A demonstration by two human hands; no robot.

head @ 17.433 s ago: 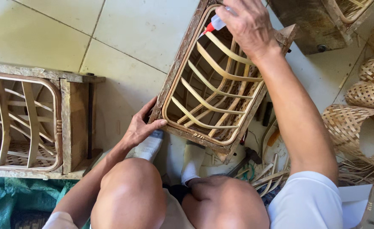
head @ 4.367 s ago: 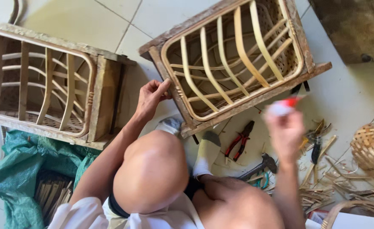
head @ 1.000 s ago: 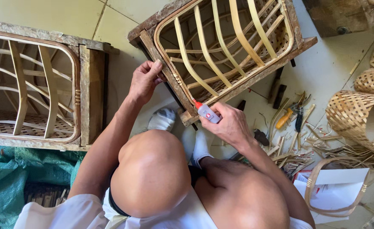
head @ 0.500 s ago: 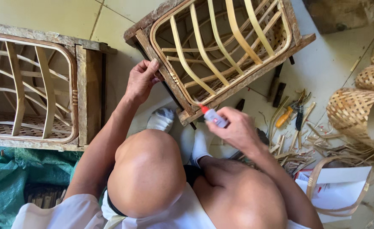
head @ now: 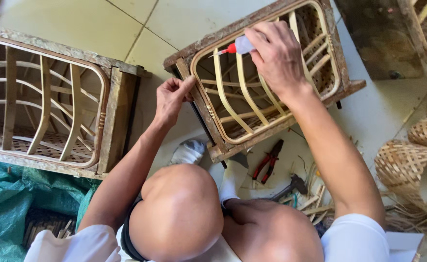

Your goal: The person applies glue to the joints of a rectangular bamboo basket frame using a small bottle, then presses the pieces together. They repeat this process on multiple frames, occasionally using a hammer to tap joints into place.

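A wooden crate-like frame with curved rattan slats (head: pixel 223 94) stands tilted on the tiled floor in front of my knees. My left hand (head: pixel 171 98) grips its near left edge, thumb and fingers pinching the wooden rail. My right hand (head: pixel 274 56) is raised over the top of the frame and holds a small white glue bottle with a red nozzle (head: pixel 237 46). The nozzle points left toward the upper ends of the rattan slats.
A second similar rattan frame (head: pixel 53 104) stands at the left. Red-handled pliers (head: pixel 268 160), a hammer (head: pixel 291 187) and rattan scraps lie below the frame. Woven baskets (head: pixel 410 170) sit at the right, a green tarp (head: pixel 15 199) at lower left, and dark wooden furniture (head: pixel 388 39) at the top right.
My right hand has lifted the glue bottle from the frame's lower corner up to its top edge. The left hand stays on the frame's left rail.
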